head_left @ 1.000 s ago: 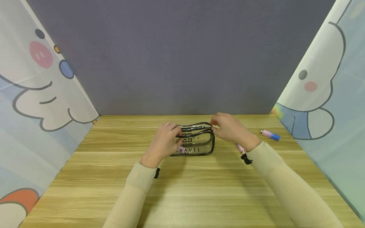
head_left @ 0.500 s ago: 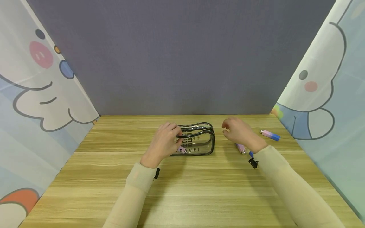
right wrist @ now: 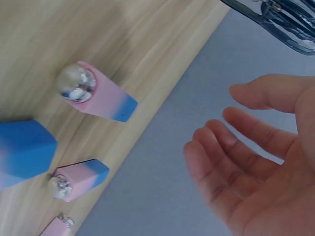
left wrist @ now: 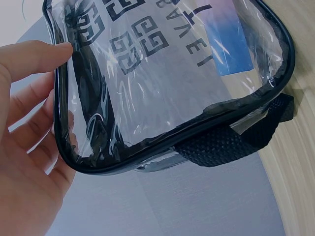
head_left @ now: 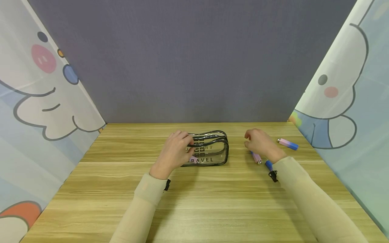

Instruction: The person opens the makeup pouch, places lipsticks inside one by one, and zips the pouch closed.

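A clear zip pouch (head_left: 212,154) with black piping and the word TRAVEL stands on the table, its top gaping. My left hand (head_left: 177,150) pinches its left end; in the left wrist view the thumb (left wrist: 59,53) lies on one side of the piped edge and the fingers behind it. Through the plastic shows one pink-and-blue stick (left wrist: 229,39). To the right of the pouch, my right hand (head_left: 259,143) hovers with nothing in it, fingers loosely bent and thumb apart. Near and below it lie similar sticks (head_left: 256,158) with silvery ball ends, partly hidden by hand and wrist.
Another pink-and-blue stick (head_left: 287,144) lies farther right on the wood-grain table (head_left: 200,209). A blue-ended one (head_left: 268,165) shows beside the right wrist strap. A grey panel (head_left: 194,60) rises behind the table, with cartoon-printed curtains (head_left: 358,135) at both sides.
My right hand has let go of the pouch's right top corner and moved right, toward the sticks, uncovering more of them. The left hand and the pouch have stayed in place.
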Motion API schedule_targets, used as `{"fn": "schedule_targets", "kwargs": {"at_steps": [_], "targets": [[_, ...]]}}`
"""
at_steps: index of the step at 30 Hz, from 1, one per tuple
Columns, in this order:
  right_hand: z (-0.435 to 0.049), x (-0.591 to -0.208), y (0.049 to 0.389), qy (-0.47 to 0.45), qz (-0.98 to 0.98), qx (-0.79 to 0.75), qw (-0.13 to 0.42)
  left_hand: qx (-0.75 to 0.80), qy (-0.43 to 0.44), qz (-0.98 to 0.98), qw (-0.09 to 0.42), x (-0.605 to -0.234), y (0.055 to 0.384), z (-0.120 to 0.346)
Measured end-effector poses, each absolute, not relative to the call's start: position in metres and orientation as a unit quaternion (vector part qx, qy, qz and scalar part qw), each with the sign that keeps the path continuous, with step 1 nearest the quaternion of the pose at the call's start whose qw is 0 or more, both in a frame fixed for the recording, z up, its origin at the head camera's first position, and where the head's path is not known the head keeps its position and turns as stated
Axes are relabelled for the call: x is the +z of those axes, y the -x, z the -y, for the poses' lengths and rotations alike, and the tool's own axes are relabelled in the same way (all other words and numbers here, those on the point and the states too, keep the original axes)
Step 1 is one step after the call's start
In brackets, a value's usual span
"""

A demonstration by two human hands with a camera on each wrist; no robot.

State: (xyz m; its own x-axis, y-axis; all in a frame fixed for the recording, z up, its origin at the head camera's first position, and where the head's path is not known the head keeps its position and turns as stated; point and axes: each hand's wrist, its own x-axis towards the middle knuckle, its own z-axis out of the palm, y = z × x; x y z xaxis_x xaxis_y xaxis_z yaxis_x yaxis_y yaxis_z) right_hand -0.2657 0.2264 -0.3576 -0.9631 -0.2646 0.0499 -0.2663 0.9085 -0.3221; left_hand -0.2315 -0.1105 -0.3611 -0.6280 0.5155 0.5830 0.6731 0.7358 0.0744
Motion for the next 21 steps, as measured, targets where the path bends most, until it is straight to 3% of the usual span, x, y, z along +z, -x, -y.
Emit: {"fn": "schedule_targets", "kwargs": {"at_steps": [21], "targets": [[-0.237, -0.379, 0.266, -0.054, 0.985, 0.134, -0.090, -0.148, 0.331, 0.891, 0.272, -0.361, 0.231, 0.110]]}}
